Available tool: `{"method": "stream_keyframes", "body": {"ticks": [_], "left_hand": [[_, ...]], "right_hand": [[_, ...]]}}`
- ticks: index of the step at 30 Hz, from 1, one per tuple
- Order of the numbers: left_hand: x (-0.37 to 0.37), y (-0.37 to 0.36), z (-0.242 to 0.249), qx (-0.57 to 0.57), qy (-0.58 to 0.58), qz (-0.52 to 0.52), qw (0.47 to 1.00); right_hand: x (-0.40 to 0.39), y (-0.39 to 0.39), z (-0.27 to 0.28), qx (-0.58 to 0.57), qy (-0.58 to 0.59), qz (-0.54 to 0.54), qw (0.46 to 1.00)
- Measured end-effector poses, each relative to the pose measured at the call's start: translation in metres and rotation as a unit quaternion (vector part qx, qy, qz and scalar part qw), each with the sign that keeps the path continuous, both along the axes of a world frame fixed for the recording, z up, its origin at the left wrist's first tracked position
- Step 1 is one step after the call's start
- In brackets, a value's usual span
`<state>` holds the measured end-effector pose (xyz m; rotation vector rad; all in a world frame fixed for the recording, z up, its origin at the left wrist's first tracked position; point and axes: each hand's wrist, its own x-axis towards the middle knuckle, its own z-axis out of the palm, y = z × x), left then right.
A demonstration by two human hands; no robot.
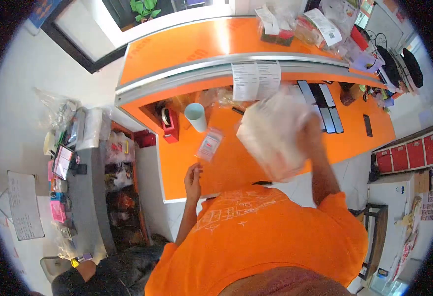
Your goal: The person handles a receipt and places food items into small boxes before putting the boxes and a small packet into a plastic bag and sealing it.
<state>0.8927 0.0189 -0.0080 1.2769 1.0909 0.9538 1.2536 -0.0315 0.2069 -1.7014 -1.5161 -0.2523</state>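
Observation:
My right hand (311,134) grips a white plastic bag (275,135) over the right part of the orange counter (226,170); both are smeared by motion. At the counter's front left is my left hand (193,180), its fingers pressed together near the lower end of a small clear packet (209,144) with a printed label. Whatever those fingertips hold is too small to name. Behind the packet stands a pale blue cup (196,117), with a red tape dispenser (169,125) to its left. Two printed papers (256,80) hang from the shelf edge beyond the bag.
Several phones (327,108) lie right of the bag, and one dark phone (367,125) is farther right. The raised orange shelf (187,52) carries bagged goods (277,32). A grey side counter (95,197) and a seated person's dark-clothed legs (122,266) are at left.

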Motion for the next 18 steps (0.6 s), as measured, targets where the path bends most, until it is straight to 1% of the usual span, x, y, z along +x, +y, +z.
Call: {"method": "stream_keyframes", "body": {"ticks": [2,3,4,5,6,7,8,9,11,14,16,17,18], "left_hand": [[-0.020,0.002,0.003,-0.018,-0.002,0.018,1.000],[-0.028,0.007,0.006,-0.011,-0.007,0.018,1.000],[-0.033,0.011,0.008,-0.004,-0.012,0.018,1.000],[-0.039,0.014,0.010,0.001,-0.017,0.018,1.000],[-0.044,0.017,0.012,0.004,-0.021,0.019,1.000],[-0.049,0.021,0.014,0.012,-0.029,0.018,0.999],[-0.054,0.025,0.014,0.019,-0.028,0.015,0.999],[-0.059,0.029,0.013,0.026,-0.026,0.013,0.999],[-0.071,0.039,0.011,0.048,-0.019,0.010,0.999],[-0.089,0.042,0.010,0.077,-0.006,0.017,0.997],[-0.103,0.038,0.017,0.075,0.004,0.032,0.997],[-0.109,0.038,0.012,0.066,0.003,0.037,0.997],[-0.115,0.038,0.003,0.055,0.002,0.041,0.998]], "right_hand": [[-0.006,0.022,0.113,0.015,0.004,-0.048,0.999],[-0.007,0.036,0.161,0.006,0.013,-0.073,0.997],[-0.013,0.058,0.193,0.045,-0.004,-0.086,0.995],[0.002,0.094,0.205,0.134,-0.111,-0.054,0.983],[0.031,0.137,0.210,0.077,-0.043,-0.108,0.990],[0.010,0.170,0.223,0.139,0.024,-0.014,0.990],[0.024,0.220,0.222,0.204,-0.078,-0.031,0.975],[0.050,0.278,0.215,0.237,-0.343,-0.087,0.905],[0.040,0.322,0.216,0.135,-0.378,-0.082,0.912],[0.048,0.357,0.191,0.010,-0.388,-0.105,0.916],[0.095,0.417,0.156,-0.037,-0.244,-0.035,0.968],[0.106,0.427,0.138,-0.065,-0.166,0.001,0.984],[0.104,0.418,0.125,-0.011,-0.132,0.026,0.991]]}}
